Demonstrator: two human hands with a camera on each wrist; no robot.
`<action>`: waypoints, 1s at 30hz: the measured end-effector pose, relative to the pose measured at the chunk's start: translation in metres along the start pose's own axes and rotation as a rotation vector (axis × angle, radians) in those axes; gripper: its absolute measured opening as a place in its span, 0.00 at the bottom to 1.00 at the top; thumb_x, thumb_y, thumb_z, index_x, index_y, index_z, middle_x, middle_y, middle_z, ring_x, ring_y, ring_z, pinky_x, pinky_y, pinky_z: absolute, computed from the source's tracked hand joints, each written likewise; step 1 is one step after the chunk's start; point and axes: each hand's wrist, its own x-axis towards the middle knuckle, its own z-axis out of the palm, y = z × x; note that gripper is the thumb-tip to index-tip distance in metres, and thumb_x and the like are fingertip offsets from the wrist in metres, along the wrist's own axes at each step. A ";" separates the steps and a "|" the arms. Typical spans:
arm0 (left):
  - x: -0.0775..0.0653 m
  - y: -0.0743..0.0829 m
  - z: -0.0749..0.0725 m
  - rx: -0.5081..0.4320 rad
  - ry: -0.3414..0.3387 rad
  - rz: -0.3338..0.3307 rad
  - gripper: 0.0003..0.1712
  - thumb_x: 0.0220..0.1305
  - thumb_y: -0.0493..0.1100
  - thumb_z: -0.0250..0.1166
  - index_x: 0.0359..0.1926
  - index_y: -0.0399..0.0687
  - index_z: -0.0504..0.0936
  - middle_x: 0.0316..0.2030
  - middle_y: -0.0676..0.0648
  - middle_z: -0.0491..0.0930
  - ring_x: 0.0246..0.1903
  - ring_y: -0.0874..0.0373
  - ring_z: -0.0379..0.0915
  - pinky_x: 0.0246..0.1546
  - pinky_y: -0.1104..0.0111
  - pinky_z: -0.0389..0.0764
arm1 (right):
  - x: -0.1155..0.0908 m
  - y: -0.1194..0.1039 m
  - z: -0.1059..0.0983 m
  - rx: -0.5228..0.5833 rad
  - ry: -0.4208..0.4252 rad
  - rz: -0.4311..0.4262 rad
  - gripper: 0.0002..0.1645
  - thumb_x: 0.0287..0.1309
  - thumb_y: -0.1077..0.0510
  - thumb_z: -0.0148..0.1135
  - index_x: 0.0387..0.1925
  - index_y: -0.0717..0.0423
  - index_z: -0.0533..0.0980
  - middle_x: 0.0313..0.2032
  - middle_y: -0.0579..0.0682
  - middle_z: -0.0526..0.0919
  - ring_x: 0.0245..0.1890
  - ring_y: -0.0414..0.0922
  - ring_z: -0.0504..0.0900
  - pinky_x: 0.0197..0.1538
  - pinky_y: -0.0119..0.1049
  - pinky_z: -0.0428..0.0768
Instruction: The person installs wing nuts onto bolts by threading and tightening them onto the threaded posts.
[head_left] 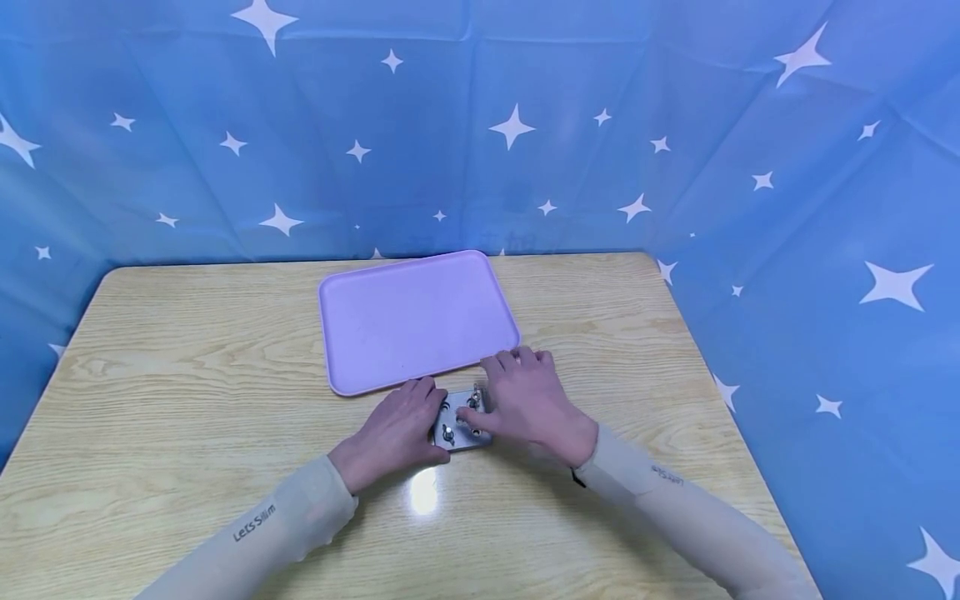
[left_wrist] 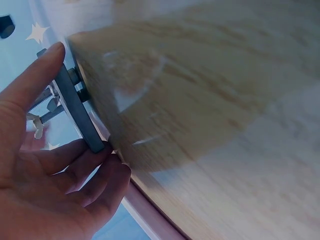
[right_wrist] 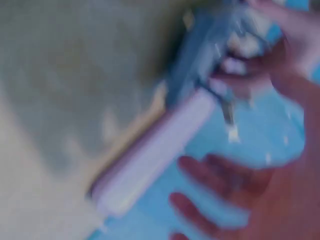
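A small metal plate [head_left: 467, 440] lies level over the table between my hands, with threaded bolts standing up from it. One bolt carries a wing nut [head_left: 448, 434]; in the left wrist view a pale wing nut [left_wrist: 37, 126] sits on a bolt above the plate [left_wrist: 79, 107], and dark bolt ends [left_wrist: 75, 76] stick out below. My left hand [head_left: 397, 427] holds the plate by its left side, thumb on the near edge and fingers on the far one. Over the right end is my right hand [head_left: 525, 402], fingers spread, thumb reaching across the plate. The right wrist view is blurred.
A purple tray [head_left: 416, 321] lies just beyond the hands, its near rim close to the fingertips. The wooden table [head_left: 202, 358] extends to both sides. A blue curtain with white stars [head_left: 465, 125] hangs behind and to the right.
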 end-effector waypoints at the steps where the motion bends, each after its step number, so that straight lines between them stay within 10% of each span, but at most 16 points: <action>1: 0.000 0.000 0.000 -0.006 -0.001 -0.002 0.43 0.32 0.60 0.79 0.47 0.38 0.77 0.35 0.49 0.68 0.33 0.55 0.63 0.34 0.64 0.69 | 0.000 0.005 -0.004 0.021 -0.016 -0.056 0.34 0.55 0.32 0.60 0.53 0.52 0.75 0.51 0.49 0.79 0.51 0.53 0.74 0.47 0.53 0.70; 7: 0.000 0.000 -0.002 -0.012 -0.019 -0.015 0.41 0.32 0.59 0.79 0.46 0.39 0.77 0.35 0.49 0.68 0.34 0.55 0.64 0.36 0.63 0.70 | 0.008 0.027 -0.012 0.032 -0.049 -0.485 0.27 0.56 0.60 0.68 0.58 0.42 0.76 0.59 0.39 0.75 0.62 0.45 0.68 0.58 0.51 0.65; 14: 0.000 0.000 -0.002 -0.014 -0.028 -0.015 0.42 0.34 0.59 0.78 0.47 0.38 0.76 0.36 0.49 0.68 0.34 0.55 0.64 0.36 0.63 0.69 | 0.015 0.030 -0.006 -0.091 0.003 -0.595 0.16 0.57 0.60 0.67 0.46 0.40 0.83 0.46 0.35 0.82 0.57 0.44 0.71 0.62 0.53 0.61; 21: 0.000 0.002 -0.003 -0.013 -0.031 -0.018 0.43 0.33 0.60 0.79 0.47 0.38 0.77 0.35 0.49 0.68 0.34 0.55 0.64 0.36 0.64 0.70 | 0.016 0.024 0.002 -0.038 0.063 -0.507 0.05 0.58 0.52 0.67 0.37 0.45 0.83 0.36 0.40 0.84 0.47 0.44 0.74 0.55 0.46 0.67; 30: 0.000 0.001 -0.001 -0.001 -0.008 -0.013 0.42 0.32 0.60 0.79 0.46 0.38 0.77 0.34 0.50 0.68 0.33 0.55 0.63 0.34 0.65 0.69 | 0.007 -0.003 0.016 0.068 0.146 -0.087 0.11 0.49 0.48 0.65 0.20 0.48 0.75 0.20 0.42 0.77 0.28 0.45 0.73 0.33 0.41 0.68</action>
